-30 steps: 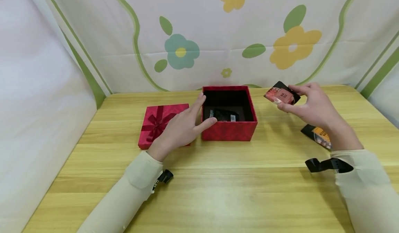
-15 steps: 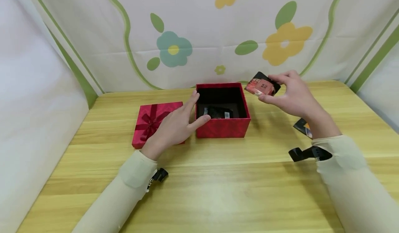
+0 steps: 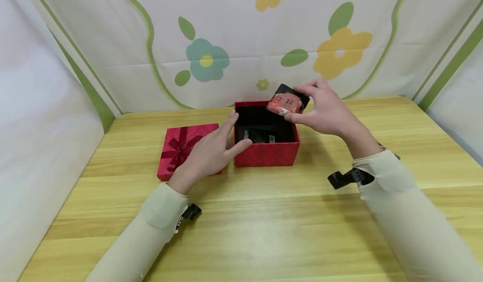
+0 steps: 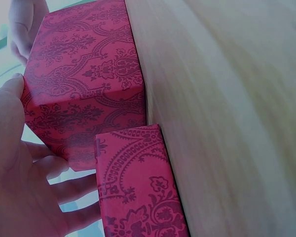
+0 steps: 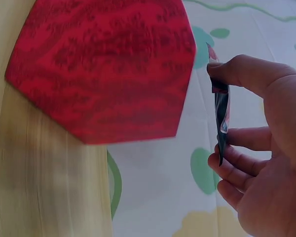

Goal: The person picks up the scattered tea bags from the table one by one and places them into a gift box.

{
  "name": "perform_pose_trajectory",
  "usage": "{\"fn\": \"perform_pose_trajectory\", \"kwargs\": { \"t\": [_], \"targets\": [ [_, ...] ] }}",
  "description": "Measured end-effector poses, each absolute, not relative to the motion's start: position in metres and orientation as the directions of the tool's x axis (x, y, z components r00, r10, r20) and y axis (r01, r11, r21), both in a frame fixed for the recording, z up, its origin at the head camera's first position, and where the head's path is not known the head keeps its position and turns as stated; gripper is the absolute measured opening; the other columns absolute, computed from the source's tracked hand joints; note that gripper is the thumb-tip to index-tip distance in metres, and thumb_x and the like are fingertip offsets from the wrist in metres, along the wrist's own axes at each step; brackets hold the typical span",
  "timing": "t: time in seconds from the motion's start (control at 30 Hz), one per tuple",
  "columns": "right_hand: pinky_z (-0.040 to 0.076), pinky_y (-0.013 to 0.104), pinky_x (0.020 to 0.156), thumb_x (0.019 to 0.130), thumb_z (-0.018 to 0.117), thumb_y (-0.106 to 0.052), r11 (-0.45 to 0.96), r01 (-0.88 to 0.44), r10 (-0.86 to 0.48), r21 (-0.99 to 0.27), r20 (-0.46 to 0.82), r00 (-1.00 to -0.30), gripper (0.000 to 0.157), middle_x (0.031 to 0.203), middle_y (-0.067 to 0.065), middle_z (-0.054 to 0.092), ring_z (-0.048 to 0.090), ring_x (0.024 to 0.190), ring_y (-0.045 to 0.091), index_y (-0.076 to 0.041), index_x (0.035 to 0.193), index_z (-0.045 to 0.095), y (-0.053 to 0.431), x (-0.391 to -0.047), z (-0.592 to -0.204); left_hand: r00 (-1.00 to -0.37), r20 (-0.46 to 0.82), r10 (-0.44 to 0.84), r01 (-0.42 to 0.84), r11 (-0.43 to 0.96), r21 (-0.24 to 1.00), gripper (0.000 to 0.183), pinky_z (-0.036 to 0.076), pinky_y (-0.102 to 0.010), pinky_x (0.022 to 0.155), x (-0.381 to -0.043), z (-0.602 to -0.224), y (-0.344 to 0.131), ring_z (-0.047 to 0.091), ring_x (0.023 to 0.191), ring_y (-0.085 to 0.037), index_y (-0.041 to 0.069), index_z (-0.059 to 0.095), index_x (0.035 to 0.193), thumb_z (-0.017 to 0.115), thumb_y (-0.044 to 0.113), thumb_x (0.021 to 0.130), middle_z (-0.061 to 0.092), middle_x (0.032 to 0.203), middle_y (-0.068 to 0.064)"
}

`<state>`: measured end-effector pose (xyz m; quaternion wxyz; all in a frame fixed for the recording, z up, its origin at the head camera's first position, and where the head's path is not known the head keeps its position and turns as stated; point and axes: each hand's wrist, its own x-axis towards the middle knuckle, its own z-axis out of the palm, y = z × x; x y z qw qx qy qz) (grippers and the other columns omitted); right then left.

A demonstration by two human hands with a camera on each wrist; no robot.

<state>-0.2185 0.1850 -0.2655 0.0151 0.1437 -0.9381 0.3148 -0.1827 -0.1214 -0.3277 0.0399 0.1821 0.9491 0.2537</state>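
My right hand pinches a small black-and-red sachet between thumb and fingers, above the right part of an open red gift box. Edge-on in the right wrist view, the sachet looks thin and slightly crumpled. At the bottom of the box's black inside lies a dark packet with a white barcode. My left hand rests its spread, fairly straight fingers at the box's left side, thumb at the front left corner. In the left wrist view the patterned box wall stands against those fingertips.
Left of the box lies its red lid with a ribbon bow, partly under my left hand. Another sachet peeks out behind my right sleeve on the wooden table. A flower-printed white cloth hangs behind.
My right hand has carried the sachet leftwards, from right of the box to above it. The left hand stays at the box. The whole head view has shifted slightly.
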Motion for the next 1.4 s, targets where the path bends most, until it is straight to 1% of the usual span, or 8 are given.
{"fn": "perform_pose_trajectory", "kwargs": {
  "t": [0.13,0.43,0.7,0.87,1.07,1.23,1.4],
  "targets": [
    [0.041,0.055,0.112,0.091,0.082,-0.040,0.754,-0.304,-0.295,-0.582,0.114,-0.949,0.084,0.150,0.019,0.041,0.045,0.134,0.035,-0.006,0.159,0.048,0.173,-0.221,-0.267,-0.927,0.019,0.374,0.333,0.799,0.501,0.094,0.047,-0.057,0.117,-0.183,-0.329,-0.120,0.048,0.153,-0.032,0.032,0.004,0.173,0.048,0.074,0.101,0.022,0.179,0.001],
    [0.040,0.056,0.117,0.090,0.083,-0.038,0.728,-0.360,-0.376,-0.584,0.100,-0.921,0.085,0.147,0.017,0.042,0.046,0.135,0.034,-0.005,0.159,0.047,0.158,-0.227,-0.282,-0.931,0.006,0.366,0.321,0.806,0.497,0.095,0.046,-0.057,0.119,-0.183,-0.329,-0.118,0.048,0.153,-0.032,0.033,0.003,0.172,0.046,0.077,0.100,0.025,0.178,-0.001],
    [0.040,0.057,0.119,0.089,0.085,-0.038,0.747,-0.415,-0.433,-0.520,0.093,-0.896,0.084,0.146,0.016,0.043,0.048,0.136,0.034,-0.008,0.159,0.049,0.152,-0.233,-0.294,-0.929,0.008,0.369,0.324,0.805,0.497,0.095,0.046,-0.057,0.118,-0.183,-0.328,-0.118,0.049,0.152,-0.033,0.031,0.004,0.173,0.046,0.076,0.101,0.024,0.178,-0.001],
    [0.040,0.056,0.120,0.089,0.086,-0.035,0.767,-0.454,-0.472,-0.454,0.081,-0.878,0.083,0.147,0.016,0.045,0.046,0.139,0.035,-0.005,0.157,0.051,0.147,-0.235,-0.298,-0.930,0.010,0.369,0.324,0.803,0.500,0.095,0.046,-0.057,0.118,-0.182,-0.328,-0.118,0.049,0.152,-0.033,0.031,0.004,0.173,0.045,0.077,0.101,0.023,0.178,0.000],
    [0.040,0.055,0.118,0.087,0.087,-0.031,0.775,-0.503,-0.512,-0.382,0.086,-0.855,0.078,0.143,0.017,0.050,0.046,0.137,0.036,-0.002,0.153,0.055,0.143,-0.238,-0.302,-0.931,0.018,0.364,0.323,0.803,0.501,0.095,0.047,-0.056,0.117,-0.181,-0.328,-0.120,0.049,0.152,-0.032,0.031,0.005,0.173,0.044,0.078,0.100,0.024,0.178,0.000],
    [0.036,0.057,0.120,0.088,0.086,-0.032,0.781,-0.528,-0.536,-0.335,0.075,-0.841,0.075,0.143,0.019,0.053,0.043,0.139,0.038,-0.002,0.151,0.058,0.141,-0.239,-0.303,-0.932,0.024,0.363,0.325,0.801,0.503,0.095,0.048,-0.056,0.116,-0.181,-0.328,-0.120,0.050,0.151,-0.032,0.031,0.006,0.173,0.045,0.078,0.100,0.025,0.178,0.001],
    [0.031,0.059,0.122,0.089,0.085,-0.033,0.790,-0.521,-0.534,-0.325,0.054,-0.844,0.073,0.144,0.019,0.053,0.040,0.142,0.038,-0.003,0.151,0.058,0.142,-0.239,-0.303,-0.928,0.032,0.371,0.336,0.797,0.503,0.094,0.049,-0.056,0.115,-0.182,-0.329,-0.118,0.051,0.150,-0.032,0.030,0.007,0.173,0.045,0.077,0.100,0.023,0.178,0.002]
  ]
}}
